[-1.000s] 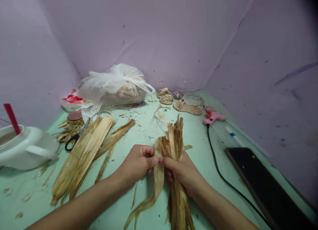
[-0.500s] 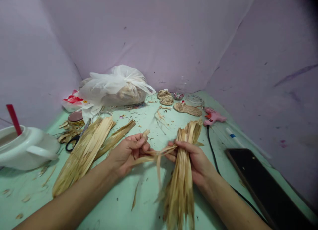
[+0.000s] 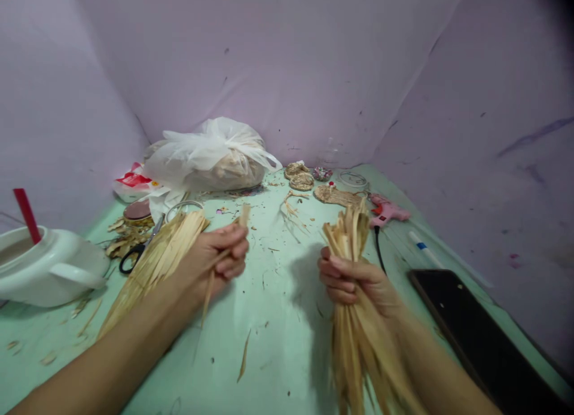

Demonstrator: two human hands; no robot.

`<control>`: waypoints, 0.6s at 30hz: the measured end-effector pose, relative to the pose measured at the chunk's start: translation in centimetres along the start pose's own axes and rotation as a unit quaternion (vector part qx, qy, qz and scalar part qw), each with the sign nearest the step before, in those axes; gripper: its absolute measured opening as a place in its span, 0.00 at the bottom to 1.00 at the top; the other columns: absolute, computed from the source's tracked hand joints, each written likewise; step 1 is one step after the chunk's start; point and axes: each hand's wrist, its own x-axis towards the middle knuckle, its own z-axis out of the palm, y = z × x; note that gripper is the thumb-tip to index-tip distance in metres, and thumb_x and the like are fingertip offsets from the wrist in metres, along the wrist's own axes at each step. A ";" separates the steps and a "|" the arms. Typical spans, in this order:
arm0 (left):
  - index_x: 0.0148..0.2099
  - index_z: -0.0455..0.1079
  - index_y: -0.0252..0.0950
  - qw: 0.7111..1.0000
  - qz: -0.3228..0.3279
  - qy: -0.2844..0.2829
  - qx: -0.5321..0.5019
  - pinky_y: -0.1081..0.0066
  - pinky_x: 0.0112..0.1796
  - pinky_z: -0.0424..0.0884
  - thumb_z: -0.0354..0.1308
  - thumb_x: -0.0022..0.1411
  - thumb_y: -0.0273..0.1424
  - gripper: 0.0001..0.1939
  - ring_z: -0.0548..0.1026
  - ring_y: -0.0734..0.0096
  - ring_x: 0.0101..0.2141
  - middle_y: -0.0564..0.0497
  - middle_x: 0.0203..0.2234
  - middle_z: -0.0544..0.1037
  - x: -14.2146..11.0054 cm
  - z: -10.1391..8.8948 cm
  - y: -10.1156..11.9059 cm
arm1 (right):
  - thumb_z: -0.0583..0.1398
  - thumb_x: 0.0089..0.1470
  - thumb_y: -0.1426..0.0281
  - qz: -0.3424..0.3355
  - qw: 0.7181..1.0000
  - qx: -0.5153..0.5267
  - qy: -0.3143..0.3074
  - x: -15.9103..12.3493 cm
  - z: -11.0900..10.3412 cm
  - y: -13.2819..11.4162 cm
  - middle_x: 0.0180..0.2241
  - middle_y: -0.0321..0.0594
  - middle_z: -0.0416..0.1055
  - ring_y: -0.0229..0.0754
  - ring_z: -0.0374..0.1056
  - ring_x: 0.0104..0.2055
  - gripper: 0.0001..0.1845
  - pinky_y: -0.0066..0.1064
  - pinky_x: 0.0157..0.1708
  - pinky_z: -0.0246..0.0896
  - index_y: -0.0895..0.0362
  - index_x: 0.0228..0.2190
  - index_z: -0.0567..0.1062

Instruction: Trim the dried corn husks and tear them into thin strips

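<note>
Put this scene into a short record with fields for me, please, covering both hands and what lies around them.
Left hand: fingers closed on a dried strip
Right hand: fingers closed around a bundle of dried strips
Hand spacing: apart
Surface: pale green table
Left side: white pot with a red stick; scissors; wide dried leaves, partly hidden by the left forearm
Back: white plastic bag
Right side: pink glue gun; dark phone

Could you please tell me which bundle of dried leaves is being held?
The bundle in the right hand, gripped near its upper end; the other leaves lie on the table, partly behind the left forearm.
</note>
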 end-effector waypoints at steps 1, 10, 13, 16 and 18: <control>0.23 0.60 0.33 0.999 -0.016 0.007 0.041 0.82 0.11 0.48 0.53 0.53 0.26 0.08 0.52 0.88 0.08 0.58 0.12 0.65 -0.3 0.8 -1.0 | 0.69 0.30 0.75 -0.004 1.000 -0.010 0.022 0.0 0.4 0.9 0.14 0.26 0.56 0.23 0.47 0.13 0.16 0.12 0.09 0.41 0.60 0.23 0.70; 0.27 0.70 0.32 0.914 -0.027 -0.011 0.405 0.75 0.20 0.60 0.54 0.48 0.31 0.07 0.66 0.75 0.17 0.53 0.16 0.70 -1.6 3.0 -3.1 | 0.69 0.32 0.61 0.029 0.988 -0.086 0.128 0.0 1.7 4.0 0.16 0.36 0.68 0.34 0.64 0.17 0.17 0.23 0.16 0.60 0.61 0.20 0.72; 0.33 0.71 0.35 0.755 0.115 0.145 0.629 0.70 0.29 0.63 0.52 0.51 0.30 0.08 0.72 0.66 0.28 0.48 0.26 0.76 -0.7 0.6 -0.1 | 0.70 0.32 0.65 0.022 0.992 -0.055 0.110 -0.1 1.6 2.8 0.20 0.34 0.70 0.33 0.66 0.21 0.16 0.23 0.21 0.64 0.59 0.23 0.73; 0.39 0.69 0.35 0.569 0.090 0.246 0.779 0.65 0.29 0.62 0.51 0.53 0.33 0.13 0.73 0.54 0.34 0.41 0.34 0.76 0.4 -1.8 1.1 | 0.69 0.35 0.66 0.045 0.998 -0.030 0.042 -0.1 1.4 2.3 0.15 0.28 0.62 0.27 0.55 0.13 0.14 0.20 0.14 0.58 0.59 0.19 0.69; 0.40 0.68 0.33 0.518 0.056 0.250 0.816 0.65 0.27 0.61 0.50 0.52 0.33 0.14 0.73 0.51 0.33 0.38 0.34 0.75 0.9 -2.9 1.1 | 0.67 0.38 0.67 0.039 0.999 -0.025 0.019 -0.1 1.3 2.4 0.13 0.27 0.57 0.25 0.48 0.12 0.14 0.18 0.12 0.54 0.59 0.18 0.67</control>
